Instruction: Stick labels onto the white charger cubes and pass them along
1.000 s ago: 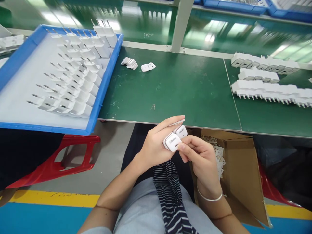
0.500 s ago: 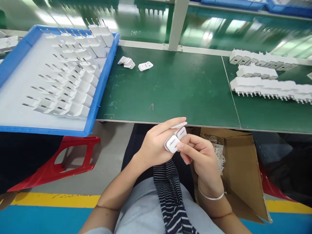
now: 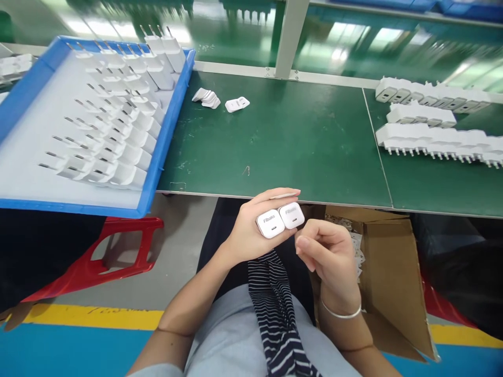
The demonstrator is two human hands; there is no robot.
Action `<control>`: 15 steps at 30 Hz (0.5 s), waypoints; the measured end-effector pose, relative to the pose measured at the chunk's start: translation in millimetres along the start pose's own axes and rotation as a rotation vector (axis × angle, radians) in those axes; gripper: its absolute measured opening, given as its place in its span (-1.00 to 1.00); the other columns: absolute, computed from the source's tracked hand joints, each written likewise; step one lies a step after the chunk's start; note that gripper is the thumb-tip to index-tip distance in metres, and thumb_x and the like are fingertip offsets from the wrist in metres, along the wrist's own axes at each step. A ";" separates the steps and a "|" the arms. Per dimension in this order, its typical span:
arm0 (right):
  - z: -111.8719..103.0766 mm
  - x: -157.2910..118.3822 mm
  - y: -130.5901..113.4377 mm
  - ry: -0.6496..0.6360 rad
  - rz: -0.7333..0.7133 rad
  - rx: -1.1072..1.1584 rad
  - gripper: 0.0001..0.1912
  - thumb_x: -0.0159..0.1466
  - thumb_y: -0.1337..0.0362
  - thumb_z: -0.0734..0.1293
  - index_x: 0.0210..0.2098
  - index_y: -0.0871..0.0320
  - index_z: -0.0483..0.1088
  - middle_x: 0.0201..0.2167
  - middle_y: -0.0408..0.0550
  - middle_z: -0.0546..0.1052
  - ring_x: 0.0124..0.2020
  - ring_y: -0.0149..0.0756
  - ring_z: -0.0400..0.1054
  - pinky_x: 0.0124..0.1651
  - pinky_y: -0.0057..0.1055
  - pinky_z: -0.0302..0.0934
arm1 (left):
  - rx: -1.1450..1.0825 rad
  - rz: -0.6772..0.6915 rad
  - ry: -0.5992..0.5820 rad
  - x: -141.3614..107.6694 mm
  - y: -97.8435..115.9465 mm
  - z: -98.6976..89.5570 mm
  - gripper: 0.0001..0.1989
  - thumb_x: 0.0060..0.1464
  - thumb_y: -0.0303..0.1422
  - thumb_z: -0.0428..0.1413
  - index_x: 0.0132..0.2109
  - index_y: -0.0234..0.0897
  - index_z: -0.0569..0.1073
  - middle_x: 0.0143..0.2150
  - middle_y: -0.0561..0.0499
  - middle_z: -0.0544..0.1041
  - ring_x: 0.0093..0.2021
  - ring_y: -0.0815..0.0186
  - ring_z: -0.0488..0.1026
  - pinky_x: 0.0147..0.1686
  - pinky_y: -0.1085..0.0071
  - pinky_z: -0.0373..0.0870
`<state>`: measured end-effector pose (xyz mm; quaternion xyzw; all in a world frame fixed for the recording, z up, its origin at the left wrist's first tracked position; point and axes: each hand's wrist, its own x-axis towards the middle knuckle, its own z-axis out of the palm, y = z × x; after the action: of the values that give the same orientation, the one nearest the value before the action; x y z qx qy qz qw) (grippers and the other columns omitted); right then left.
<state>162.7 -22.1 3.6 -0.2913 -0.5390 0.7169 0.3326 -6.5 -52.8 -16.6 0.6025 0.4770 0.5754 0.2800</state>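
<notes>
My left hand (image 3: 244, 230) is wrapped around two white plug chargers, held side by side over my lap. Their end faces, each with a small port slot and grey lettering, point up at me: the nearer charger (image 3: 271, 225) and the farther charger (image 3: 292, 215). A thin white piece (image 3: 283, 196) is pinched between fingers of the same hand. Just right of the chargers, and apart from them, my right hand (image 3: 332, 251) has its fingers curled and the thumb against the index finger; nothing shows in it. The chargers' prongs are hidden.
Left, a blue-rimmed tray (image 3: 173, 131) carries rows of white chargers, prongs up. Thin white pieces (image 3: 206, 98) and another white piece (image 3: 237, 104) lie on the green table (image 3: 283, 146). Charger rows (image 3: 432, 139) stand right. A cardboard box (image 3: 389, 262) and red stool (image 3: 145, 241) are below.
My right hand has drawn back from the nearer charger's face, where its thumb was pressing. The left hand has turned both chargers' faces more squarely upward.
</notes>
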 end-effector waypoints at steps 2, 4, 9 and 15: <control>-3.1 -3.4 2.2 0.001 -0.037 0.033 -0.72 0.35 0.29 0.42 -0.50 0.15 0.43 -0.74 -0.30 0.31 -0.70 -0.56 0.08 -0.60 -0.53 -0.09 | -0.004 0.000 0.000 -0.5 0.6 -1.7 -0.58 0.07 -0.38 0.35 0.10 -0.21 0.57 0.18 -0.16 0.58 0.15 0.11 0.57 0.17 0.12 0.55; -5.4 -5.6 3.6 -0.008 -0.060 0.059 -0.73 0.36 0.28 0.41 -0.49 0.14 0.43 -0.72 -0.30 0.31 -0.69 -0.55 0.08 -0.60 -0.52 -0.08 | -0.003 0.008 0.000 -1.3 0.7 -3.4 -0.58 0.07 -0.38 0.36 0.10 -0.21 0.56 0.17 -0.17 0.59 0.15 0.11 0.57 0.17 0.11 0.55; -1.7 -6.2 4.8 0.133 -0.163 -0.067 -0.75 0.37 0.29 0.39 -0.46 0.12 0.43 -0.66 -0.28 0.31 -0.65 -0.52 0.10 -0.59 -0.50 -0.05 | 0.044 0.040 0.007 -1.7 2.9 -8.6 -0.55 0.06 -0.42 0.36 0.11 -0.22 0.55 0.18 -0.18 0.58 0.15 0.13 0.57 0.16 0.14 0.55; 19.4 -3.6 -0.6 0.110 -0.601 -0.889 -0.69 0.41 0.29 0.34 0.10 0.22 0.53 -0.64 -0.26 0.33 -0.63 -0.46 0.14 -0.52 -0.42 0.02 | 0.131 0.060 0.080 -2.6 1.5 -10.4 -0.55 0.05 -0.47 0.34 0.11 -0.23 0.56 0.16 -0.19 0.59 0.13 0.16 0.57 0.14 0.21 0.57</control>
<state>150.0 -36.1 9.3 -0.2741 -0.8319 0.2764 0.3955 -15.7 -57.9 -14.5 0.6101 0.5061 0.5748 0.2033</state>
